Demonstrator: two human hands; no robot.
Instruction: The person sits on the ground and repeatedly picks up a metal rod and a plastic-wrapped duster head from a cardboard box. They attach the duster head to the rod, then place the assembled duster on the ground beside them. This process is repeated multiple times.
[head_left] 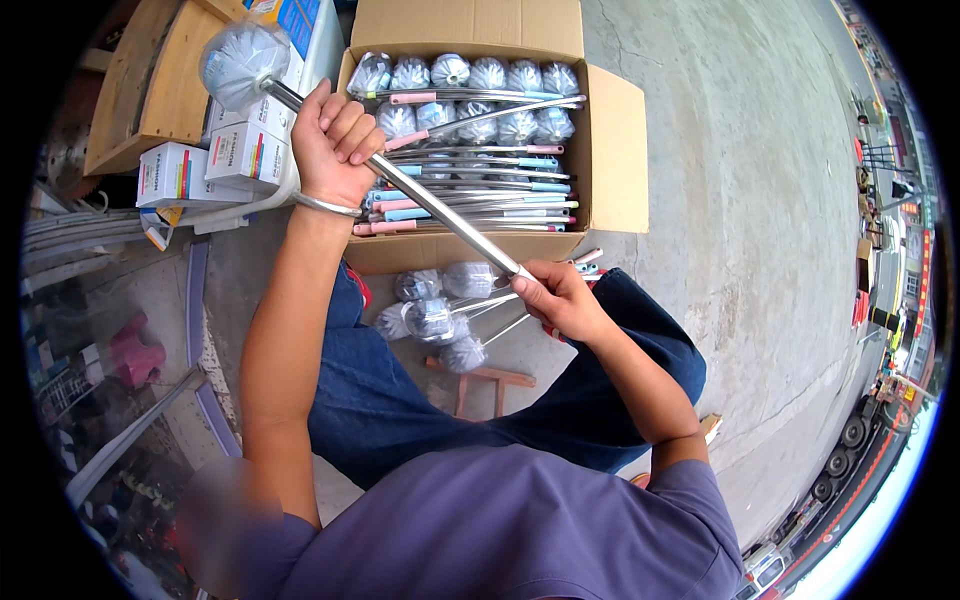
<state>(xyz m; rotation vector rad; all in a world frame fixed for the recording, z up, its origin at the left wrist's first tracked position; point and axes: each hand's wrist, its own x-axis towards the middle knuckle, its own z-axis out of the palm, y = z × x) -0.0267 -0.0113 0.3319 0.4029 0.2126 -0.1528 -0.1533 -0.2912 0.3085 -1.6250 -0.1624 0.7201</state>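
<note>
A toilet brush with a long steel handle [435, 206] slants across in front of me, its round bristle head [243, 66] wrapped in clear plastic at the upper left. My left hand [338, 140] is closed round the handle just below the head. The other end is gripped by my right hand [560, 298], which covers the handle's tip. Beyond the handle, a cardboard box [480, 28] holds rows of similar wrapped brush heads with pink, blue and steel handles lying among them. Several more wrapped brushes [430, 320] lie on the floor between my legs.
Small white boxes [246, 155] and a wooden crate [165, 80] stand left of the cardboard box. A low wooden stool [487, 380] sits between my knees. Concrete floor [745, 200] stretches to the right, with a truck [850, 500] at the far edge.
</note>
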